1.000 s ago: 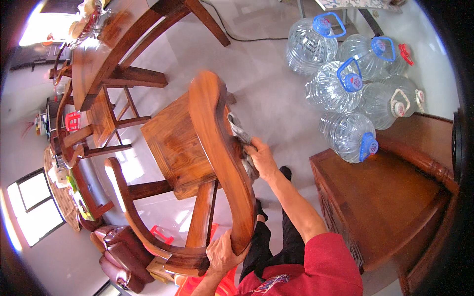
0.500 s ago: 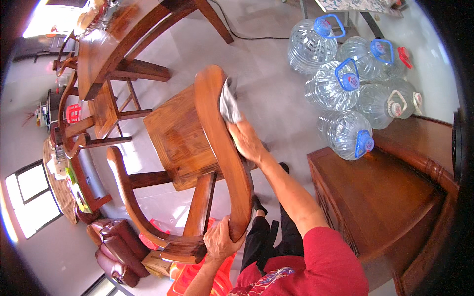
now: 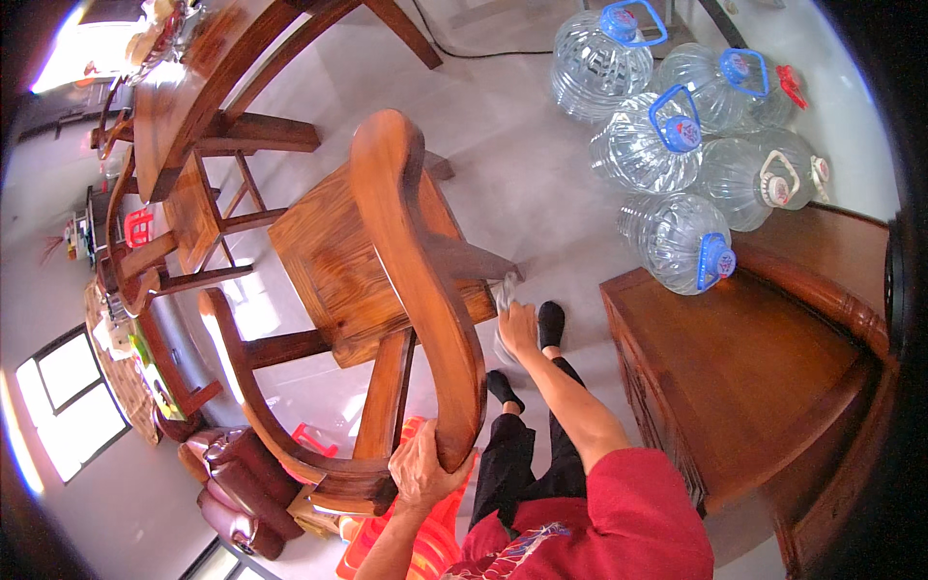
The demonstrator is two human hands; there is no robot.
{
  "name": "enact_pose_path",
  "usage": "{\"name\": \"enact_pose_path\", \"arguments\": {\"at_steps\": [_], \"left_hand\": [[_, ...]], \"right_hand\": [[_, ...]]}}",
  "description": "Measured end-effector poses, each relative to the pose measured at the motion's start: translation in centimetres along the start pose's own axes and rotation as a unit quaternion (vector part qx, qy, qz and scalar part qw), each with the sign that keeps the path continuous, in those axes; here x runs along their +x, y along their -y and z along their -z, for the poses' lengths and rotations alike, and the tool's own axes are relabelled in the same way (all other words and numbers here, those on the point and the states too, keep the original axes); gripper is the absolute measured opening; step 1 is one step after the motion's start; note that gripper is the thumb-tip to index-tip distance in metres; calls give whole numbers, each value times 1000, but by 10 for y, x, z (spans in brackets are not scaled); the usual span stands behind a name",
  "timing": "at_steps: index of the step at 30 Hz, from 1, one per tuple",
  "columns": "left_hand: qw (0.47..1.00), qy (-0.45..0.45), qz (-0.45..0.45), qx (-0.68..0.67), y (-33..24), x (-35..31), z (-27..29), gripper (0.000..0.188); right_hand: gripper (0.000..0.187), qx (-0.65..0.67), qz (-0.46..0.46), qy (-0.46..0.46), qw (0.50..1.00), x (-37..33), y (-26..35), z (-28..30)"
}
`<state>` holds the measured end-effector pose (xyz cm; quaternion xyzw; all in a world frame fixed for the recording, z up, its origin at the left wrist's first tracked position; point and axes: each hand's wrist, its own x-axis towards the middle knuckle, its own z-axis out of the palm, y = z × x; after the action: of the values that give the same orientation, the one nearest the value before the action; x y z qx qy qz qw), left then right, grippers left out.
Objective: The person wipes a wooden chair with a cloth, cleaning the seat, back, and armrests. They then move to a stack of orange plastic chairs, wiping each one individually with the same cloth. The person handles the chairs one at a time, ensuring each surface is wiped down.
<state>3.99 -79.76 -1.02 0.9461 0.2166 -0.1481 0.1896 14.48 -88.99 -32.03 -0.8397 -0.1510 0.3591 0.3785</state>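
A brown wooden armchair stands before me, its curved armrest running from near my body toward the far side. My left hand grips the near end of that rail, where it joins the backrest. Off the chair's right side, my right hand is closed on a grey-white cloth, part of which hangs blurred below the fingers. The cloth is close to the end of the chair's side support; whether they touch I cannot tell.
Several large clear plastic bottles stand at the far right, beside a dark wooden cabinet. A wooden table and another chair are at the far left. Red plastic stools sit behind the armchair's back. My feet are on the grey floor.
My right hand has come off the armrest's outer side with the cloth and moved nearer and to the right. My left hand keeps its grip on the chair. The view has shifted slightly.
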Motion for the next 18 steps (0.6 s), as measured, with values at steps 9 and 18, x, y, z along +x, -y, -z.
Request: {"name": "enact_pose_path", "arguments": {"at_steps": [9, 18], "left_hand": [[1000, -26, -16, -4, -7, 12, 9, 59], [998, -35, -13, -56, 5, 6, 6, 58]], "right_hand": [[48, -266, 217, -134, 929, 7, 51, 11], [42, -243, 273, 18, 931, -50, 63, -14]]}}
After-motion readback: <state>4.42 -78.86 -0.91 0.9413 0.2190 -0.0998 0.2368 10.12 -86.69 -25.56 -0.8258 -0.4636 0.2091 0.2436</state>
